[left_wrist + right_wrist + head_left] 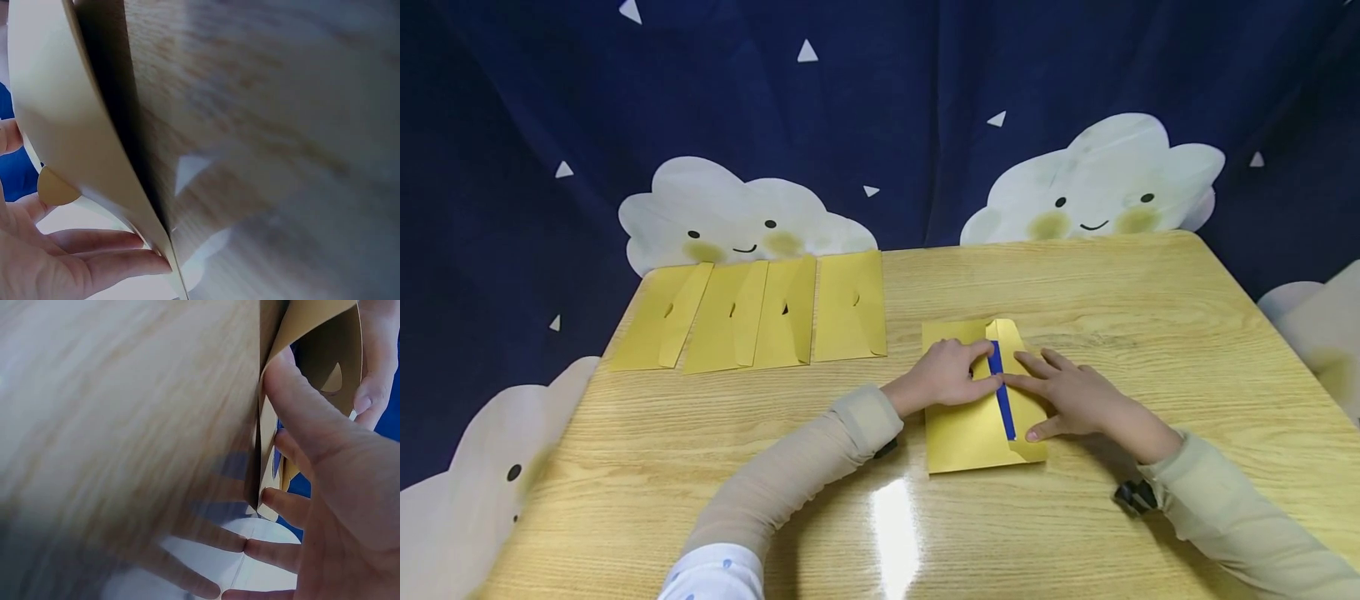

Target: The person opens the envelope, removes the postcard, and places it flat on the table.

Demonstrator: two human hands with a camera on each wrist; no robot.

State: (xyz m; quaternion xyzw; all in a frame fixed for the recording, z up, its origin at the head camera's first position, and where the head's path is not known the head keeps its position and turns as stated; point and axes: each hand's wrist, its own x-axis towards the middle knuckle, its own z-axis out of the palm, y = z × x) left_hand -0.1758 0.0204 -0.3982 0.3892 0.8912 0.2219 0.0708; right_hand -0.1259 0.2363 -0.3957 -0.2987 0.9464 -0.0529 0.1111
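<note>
A yellow envelope (pixel 962 442) lies on the table with its flap (pixel 1026 400) folded out to the right. A narrow blue strip (pixel 1004 408), perhaps paper or card, shows along its mouth. My left hand (pixel 951 372) is at the mouth, thumb and forefinger gripping the envelope's edge beside the blue strip. Over the flap, my right hand (pixel 1078 400) has its fingers spread, some touching it. The right wrist view shows the envelope's mouth (pixel 315 369) bulging apart near the right thumb. How far the blue piece reaches inside is hidden.
Several similar yellow envelopes (pixel 850 308) are lined up at the back left of the wooden table (pixel 1120 292). Behind the table's far edge hangs a dark blue curtain (pixel 917 100) with cloud prints.
</note>
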